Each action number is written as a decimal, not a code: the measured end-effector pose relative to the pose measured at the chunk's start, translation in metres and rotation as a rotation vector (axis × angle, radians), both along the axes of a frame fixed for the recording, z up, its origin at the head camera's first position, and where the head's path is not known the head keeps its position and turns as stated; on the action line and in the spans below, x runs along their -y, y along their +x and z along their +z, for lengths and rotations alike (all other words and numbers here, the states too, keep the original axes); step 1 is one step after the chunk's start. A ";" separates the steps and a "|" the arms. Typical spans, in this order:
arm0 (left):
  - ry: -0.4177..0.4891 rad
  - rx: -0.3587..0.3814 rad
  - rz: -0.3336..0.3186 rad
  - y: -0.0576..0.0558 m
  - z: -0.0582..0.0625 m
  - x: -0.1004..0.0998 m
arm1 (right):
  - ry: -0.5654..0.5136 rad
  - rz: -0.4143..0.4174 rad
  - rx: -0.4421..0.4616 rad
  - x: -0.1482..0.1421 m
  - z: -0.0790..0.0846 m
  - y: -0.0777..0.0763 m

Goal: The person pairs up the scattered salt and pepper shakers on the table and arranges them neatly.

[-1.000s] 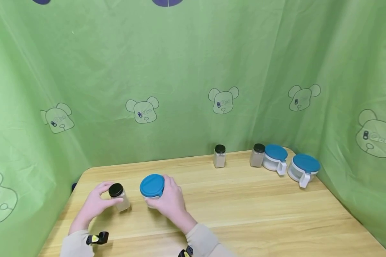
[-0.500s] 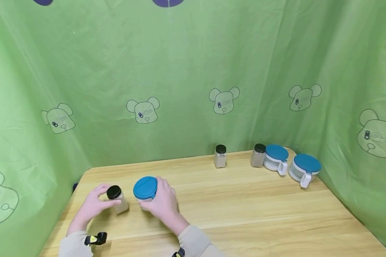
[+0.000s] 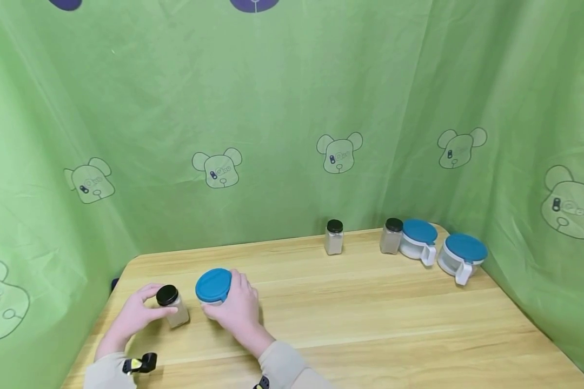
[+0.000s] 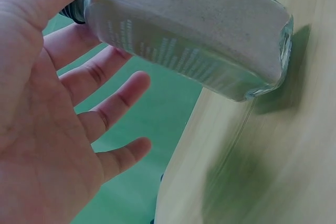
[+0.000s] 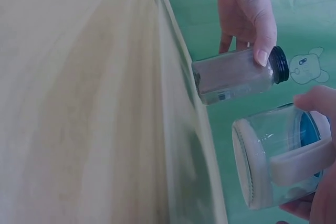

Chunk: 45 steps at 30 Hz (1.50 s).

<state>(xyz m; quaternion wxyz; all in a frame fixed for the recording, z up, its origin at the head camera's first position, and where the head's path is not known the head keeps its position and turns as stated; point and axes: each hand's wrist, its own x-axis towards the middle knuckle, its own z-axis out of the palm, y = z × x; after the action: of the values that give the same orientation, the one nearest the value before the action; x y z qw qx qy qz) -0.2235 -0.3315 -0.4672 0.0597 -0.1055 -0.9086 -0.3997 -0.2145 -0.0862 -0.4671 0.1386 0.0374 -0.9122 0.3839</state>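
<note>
My left hand [image 3: 135, 315] pinches a square clear jar [image 3: 178, 315] with a black lid between thumb and fingers. The jar is tilted, and in the left wrist view its pale grey-brown contents [image 4: 189, 30] show through the wall, with the base close over the wood. To its right, my right hand [image 3: 240, 309] grips a round glass seasoning pot [image 5: 257, 161] by its side, near the blue lid [image 3: 213, 284]. A white handle [image 5: 296, 166] and a white base ring show on the pot in the right wrist view. The two held containers are apart.
Two more black-lidded jars, a middle one [image 3: 334, 238] and a right one [image 3: 391, 237], stand along the table's back edge. Beside them are two blue-lidded pots with white handles, one behind [image 3: 415, 247] and one nearer [image 3: 451, 263]. A green curtain [image 3: 272, 205] surrounds the wooden table [image 3: 370, 324].
Both hands have shifted left and slightly toward the person, carrying the jar and the pot. The right hand moved farther, bringing the pot a little nearer the jar. The containers at the back stayed put.
</note>
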 end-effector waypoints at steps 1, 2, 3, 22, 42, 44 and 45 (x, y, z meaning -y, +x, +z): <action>0.003 0.002 -0.002 0.000 0.000 0.001 | 0.002 0.000 0.002 0.002 -0.001 0.000; 0.007 0.004 -0.003 0.000 0.001 0.001 | 0.002 0.001 0.003 0.003 -0.002 -0.001; 0.006 0.006 -0.007 0.001 0.001 0.001 | 0.001 0.002 0.004 0.005 -0.003 -0.001; 0.028 0.016 -0.011 0.001 -0.003 0.004 | 0.046 -0.011 0.019 0.026 -0.019 -0.011; 0.051 0.139 0.028 0.001 -0.006 0.006 | -0.017 -0.073 0.049 0.043 -0.033 -0.005; 0.053 0.142 0.030 0.001 -0.005 0.006 | -0.040 -0.093 0.053 0.046 -0.032 -0.003; 0.053 0.145 0.031 0.001 -0.005 0.006 | -0.051 -0.105 0.053 0.048 -0.032 -0.003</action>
<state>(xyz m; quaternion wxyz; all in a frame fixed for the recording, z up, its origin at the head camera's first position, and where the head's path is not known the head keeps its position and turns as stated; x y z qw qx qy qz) -0.2228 -0.3370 -0.4724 0.0030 -0.0605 -0.9011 -0.4294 -0.2172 -0.1338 -0.4990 0.1351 -0.0242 -0.9061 0.4002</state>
